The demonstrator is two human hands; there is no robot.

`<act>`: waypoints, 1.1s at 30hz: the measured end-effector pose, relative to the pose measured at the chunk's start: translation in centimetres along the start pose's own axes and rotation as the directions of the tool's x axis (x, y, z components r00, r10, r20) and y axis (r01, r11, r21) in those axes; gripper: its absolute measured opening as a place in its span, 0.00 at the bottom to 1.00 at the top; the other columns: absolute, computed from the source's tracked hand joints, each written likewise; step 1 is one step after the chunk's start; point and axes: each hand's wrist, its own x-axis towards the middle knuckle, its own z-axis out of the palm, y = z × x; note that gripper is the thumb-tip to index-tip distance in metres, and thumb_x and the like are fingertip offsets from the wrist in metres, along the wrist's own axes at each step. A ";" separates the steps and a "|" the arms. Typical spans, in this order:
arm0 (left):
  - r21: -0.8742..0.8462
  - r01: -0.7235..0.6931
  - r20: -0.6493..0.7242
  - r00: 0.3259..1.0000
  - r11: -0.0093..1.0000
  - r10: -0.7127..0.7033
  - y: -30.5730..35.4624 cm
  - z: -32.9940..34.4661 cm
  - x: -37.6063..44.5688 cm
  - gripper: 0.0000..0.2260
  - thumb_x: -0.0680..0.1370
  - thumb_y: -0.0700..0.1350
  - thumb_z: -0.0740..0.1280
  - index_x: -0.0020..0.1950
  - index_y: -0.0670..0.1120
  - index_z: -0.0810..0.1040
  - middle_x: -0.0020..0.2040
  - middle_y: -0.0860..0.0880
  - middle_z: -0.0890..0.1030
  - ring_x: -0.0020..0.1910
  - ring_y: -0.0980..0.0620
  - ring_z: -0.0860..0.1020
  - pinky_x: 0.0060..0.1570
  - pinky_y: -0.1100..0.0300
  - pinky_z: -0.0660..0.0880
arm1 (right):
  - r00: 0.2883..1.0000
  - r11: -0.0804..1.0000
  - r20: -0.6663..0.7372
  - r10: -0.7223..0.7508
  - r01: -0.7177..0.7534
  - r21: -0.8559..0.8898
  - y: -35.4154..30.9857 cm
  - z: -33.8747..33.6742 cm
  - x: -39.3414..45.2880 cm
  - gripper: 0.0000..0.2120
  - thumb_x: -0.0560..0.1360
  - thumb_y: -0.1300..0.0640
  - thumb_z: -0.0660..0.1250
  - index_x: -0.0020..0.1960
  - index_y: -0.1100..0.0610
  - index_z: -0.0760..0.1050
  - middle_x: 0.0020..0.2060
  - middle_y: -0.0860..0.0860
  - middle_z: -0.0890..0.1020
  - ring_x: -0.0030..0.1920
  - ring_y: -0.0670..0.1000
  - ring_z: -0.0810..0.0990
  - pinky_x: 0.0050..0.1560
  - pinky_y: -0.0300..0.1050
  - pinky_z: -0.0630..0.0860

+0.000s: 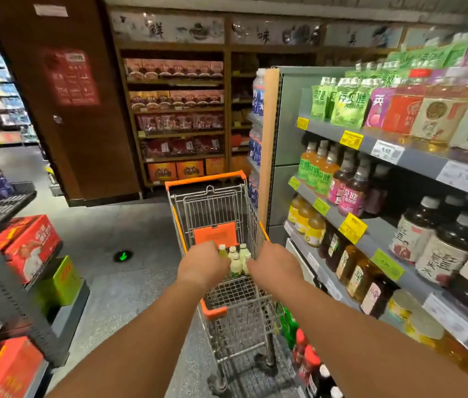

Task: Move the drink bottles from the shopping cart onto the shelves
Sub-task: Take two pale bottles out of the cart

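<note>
1. Left hand (202, 267) and right hand (273, 267) reach side by side over the near end of the cart (228, 196); whether they grip its handle, or anything, I cannot tell.
2. Between the hands, pale bottles (237, 255) stand upright in the cart's basket.
3. The cart stands just beside the shelves (370, 234) on the right, stocked with drinks.
4. Red boxes (30, 242) sit on a rack at left.

A shop, seemingly a supermarket aisle. Both hands (202, 265) grip a wire cart (221, 214) holding pale bottles (237, 258). Right of the grip, grey shelves (382, 234) carry rows of drinks behind yellow price tags (352, 227). Ahead, wooden racks (178, 122) hold packaged goods, too blurred to identify; left, red cartons (31, 242).
</note>
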 end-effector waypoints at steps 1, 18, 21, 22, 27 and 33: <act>0.003 -0.005 0.005 1.000 1.000 0.005 -0.1 -0.1 2.2 0.05 0.72 0.50 0.65 0.39 0.49 0.74 0.36 0.51 0.78 0.34 0.52 0.76 0.29 0.59 0.67 | 1.000 1.000 -0.003 0.017 -0.017 -0.006 -0.4 0.4 1.9 0.14 0.73 0.47 0.63 0.54 0.55 0.72 0.51 0.55 0.79 0.50 0.59 0.79 0.40 0.46 0.69; -0.041 -0.020 0.068 0.997 0.999 0.023 1.2 3.5 31.2 0.07 0.75 0.54 0.67 0.46 0.54 0.71 0.38 0.56 0.78 0.37 0.54 0.79 0.39 0.58 0.75 | 0.994 0.996 0.062 0.093 -0.093 0.004 -2.5 5.9 29.6 0.17 0.76 0.44 0.62 0.57 0.55 0.72 0.56 0.54 0.78 0.57 0.58 0.78 0.52 0.50 0.75; 0.002 0.001 0.075 0.997 1.000 -0.001 1.1 5.4 35.7 0.06 0.74 0.53 0.65 0.47 0.53 0.74 0.41 0.54 0.80 0.41 0.51 0.80 0.42 0.56 0.77 | 0.992 0.996 0.093 0.086 -0.087 0.005 -1.8 7.5 34.4 0.18 0.76 0.43 0.62 0.58 0.54 0.72 0.56 0.53 0.78 0.57 0.57 0.78 0.53 0.50 0.75; 0.011 0.015 0.078 0.997 1.000 -0.016 1.1 6.2 37.3 0.08 0.74 0.53 0.65 0.49 0.52 0.76 0.43 0.53 0.81 0.43 0.50 0.80 0.44 0.55 0.78 | 0.990 0.996 0.105 0.088 -0.090 0.006 -1.4 8.2 36.1 0.18 0.76 0.43 0.63 0.59 0.54 0.72 0.57 0.53 0.77 0.57 0.57 0.78 0.53 0.50 0.75; -0.037 0.109 0.112 0.988 0.993 -0.104 0.3 11.7 44.5 0.13 0.74 0.57 0.67 0.53 0.51 0.77 0.42 0.55 0.81 0.38 0.54 0.77 0.38 0.58 0.73 | 0.985 0.998 0.159 0.064 -0.061 -0.019 1.0 13.0 44.4 0.20 0.77 0.44 0.63 0.63 0.55 0.69 0.59 0.53 0.74 0.58 0.57 0.77 0.53 0.50 0.74; -0.070 0.195 0.197 0.964 0.978 -0.178 -2.7 19.6 48.6 0.13 0.75 0.54 0.67 0.56 0.50 0.79 0.50 0.49 0.84 0.48 0.46 0.82 0.44 0.57 0.76 | 0.971 0.994 0.214 0.104 -0.108 0.009 4.4 20.9 47.9 0.19 0.76 0.46 0.64 0.62 0.55 0.67 0.60 0.55 0.73 0.58 0.59 0.76 0.55 0.52 0.75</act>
